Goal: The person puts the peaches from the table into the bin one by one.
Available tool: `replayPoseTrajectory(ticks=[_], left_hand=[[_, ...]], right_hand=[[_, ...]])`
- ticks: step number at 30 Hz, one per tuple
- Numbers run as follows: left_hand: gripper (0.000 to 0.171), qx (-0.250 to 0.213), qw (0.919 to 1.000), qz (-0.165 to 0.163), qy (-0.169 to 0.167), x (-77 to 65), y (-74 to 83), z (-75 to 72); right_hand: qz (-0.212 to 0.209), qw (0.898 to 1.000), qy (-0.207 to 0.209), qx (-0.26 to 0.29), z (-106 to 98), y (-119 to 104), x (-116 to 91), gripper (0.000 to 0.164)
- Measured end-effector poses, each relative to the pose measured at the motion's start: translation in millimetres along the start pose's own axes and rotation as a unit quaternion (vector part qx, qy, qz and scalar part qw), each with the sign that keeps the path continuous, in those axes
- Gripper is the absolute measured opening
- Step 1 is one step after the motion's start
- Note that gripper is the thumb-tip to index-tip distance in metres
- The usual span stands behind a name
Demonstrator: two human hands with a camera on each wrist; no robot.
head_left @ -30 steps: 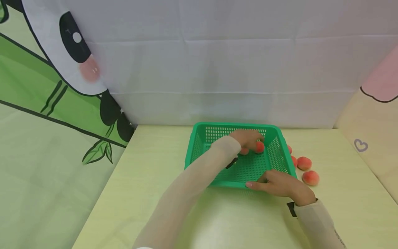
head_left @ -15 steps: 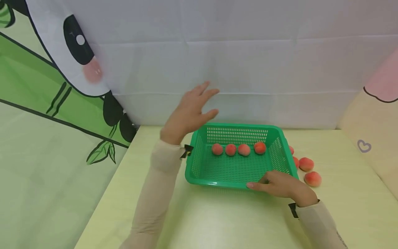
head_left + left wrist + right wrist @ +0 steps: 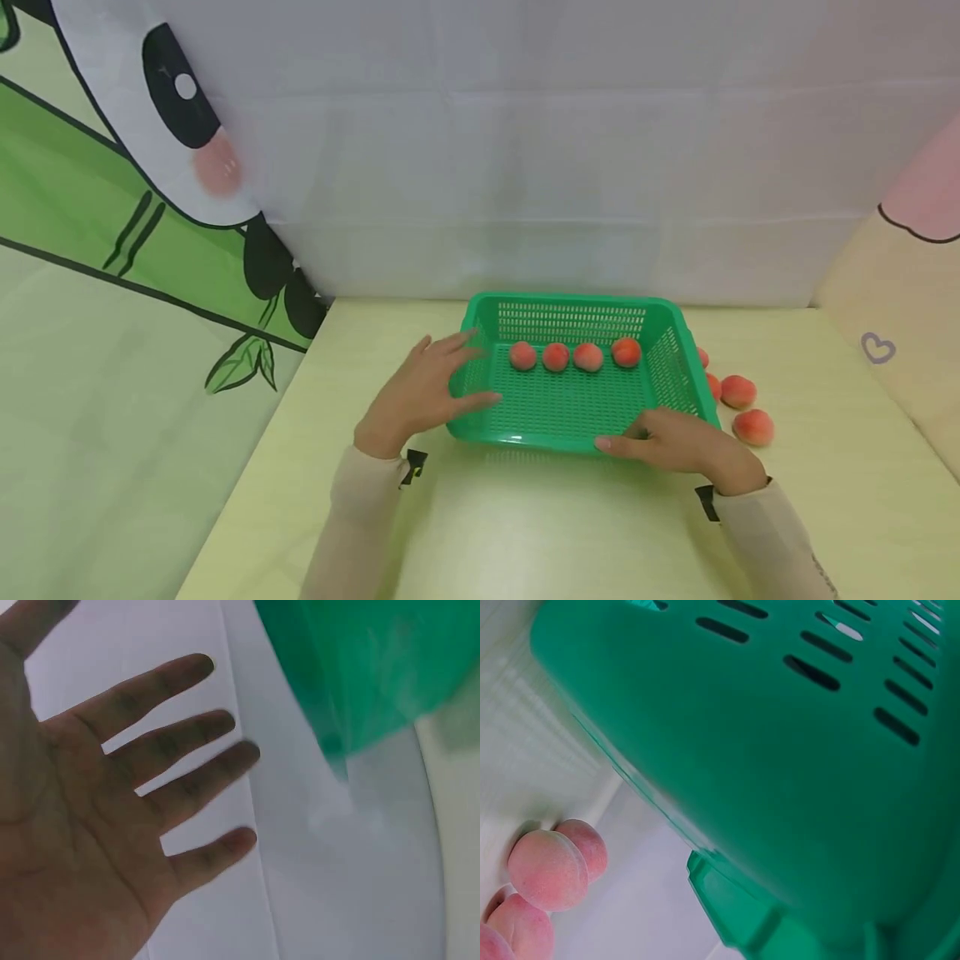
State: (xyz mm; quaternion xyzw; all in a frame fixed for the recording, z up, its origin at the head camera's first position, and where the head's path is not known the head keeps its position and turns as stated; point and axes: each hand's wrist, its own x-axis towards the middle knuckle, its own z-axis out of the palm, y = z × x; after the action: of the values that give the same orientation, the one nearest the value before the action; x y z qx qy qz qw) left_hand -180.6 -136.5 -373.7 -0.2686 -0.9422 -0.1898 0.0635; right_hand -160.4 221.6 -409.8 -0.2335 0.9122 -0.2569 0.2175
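Note:
A green plastic basket (image 3: 540, 443) with slotted walls stands on the table. Inside, several peaches (image 3: 556, 357) lie in a row toward its back wall. My left hand (image 3: 420, 396) hovers at the basket's left end, fingers spread and holding nothing. In the left wrist view the bare palm (image 3: 90, 802) faces the camera, beside a blurred basket corner (image 3: 375, 682). At the front right corner my right hand (image 3: 682, 450) grips the basket rim, thumb along the front edge. The basket wall (image 3: 727, 757) fills most of the right wrist view, where the right hand's fingers are hidden.
Outside the basket's right wall, several more peaches (image 3: 753, 427) lie on the pale yellow table (image 3: 540, 533), some partly hidden behind the wall. A white cloth (image 3: 570, 183) hangs behind the table, with printed cloth at both sides.
My left hand has left the peaches inside the basket, risen up to the left, then come down beside the basket's left end. My right hand has stayed on the rim.

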Motion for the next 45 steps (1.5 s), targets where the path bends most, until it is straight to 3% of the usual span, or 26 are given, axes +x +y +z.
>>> replayPoseTrajectory(ticks=[3, 5, 11, 15, 20, 27, 31, 41, 45], left_hand=[[0.07, -0.028, 0.9984, 0.049, -0.008, 6.8, 21.1, 13.0], [0.072, -0.035, 0.9972, 0.058, -0.033, 8.3, 29.8, 20.5], [0.086, -0.019, 0.9933, 0.016, -0.113, 6.5, 38.2, 28.8], [0.09, -0.028, 0.9917, 0.0, -0.126, 5.4, 40.7, 27.8], [0.088, -0.04, 0.9885, 0.009, -0.145, 7.1, 45.8, 36.5], [0.073, -0.098, 0.9777, 0.022, -0.184, 9.8, 48.5, 51.2], [0.061, -0.098, 0.973, 0.027, -0.207, 10.6, 47.1, 55.3], [0.055, -0.098, 0.9662, -0.023, -0.237, 11.9, 47.9, 55.2], [0.057, -0.095, 0.9646, -0.033, -0.244, 12.5, 48.2, 55.9]], right_hand=[[0.004, 1.0, 0.002, 0.005, -1.3, -0.5, -0.7, 0.054], [-0.002, 1.0, 0.001, 0.01, -1.2, -0.7, -0.5, 0.053], [-0.017, 1.0, 0.004, 0.008, 0.2, -0.1, 0.0, 0.052], [-0.011, 1.0, 0.006, 0.003, -1.0, 0.4, -1.7, 0.053], [-0.002, 1.0, 0.003, -0.005, -2.3, 1.3, -1.5, 0.054], [-0.012, 1.0, 0.0, 0.002, -1.8, 2.0, -0.3, 0.052], [-0.019, 1.0, 0.0, 0.002, -1.7, 1.4, 0.4, 0.052], [-0.013, 1.0, 0.003, 0.0, -1.9, 2.4, 0.5, 0.052], [-0.046, 0.999, 0.012, -0.003, -5.8, 0.4, -1.9, 0.048]])
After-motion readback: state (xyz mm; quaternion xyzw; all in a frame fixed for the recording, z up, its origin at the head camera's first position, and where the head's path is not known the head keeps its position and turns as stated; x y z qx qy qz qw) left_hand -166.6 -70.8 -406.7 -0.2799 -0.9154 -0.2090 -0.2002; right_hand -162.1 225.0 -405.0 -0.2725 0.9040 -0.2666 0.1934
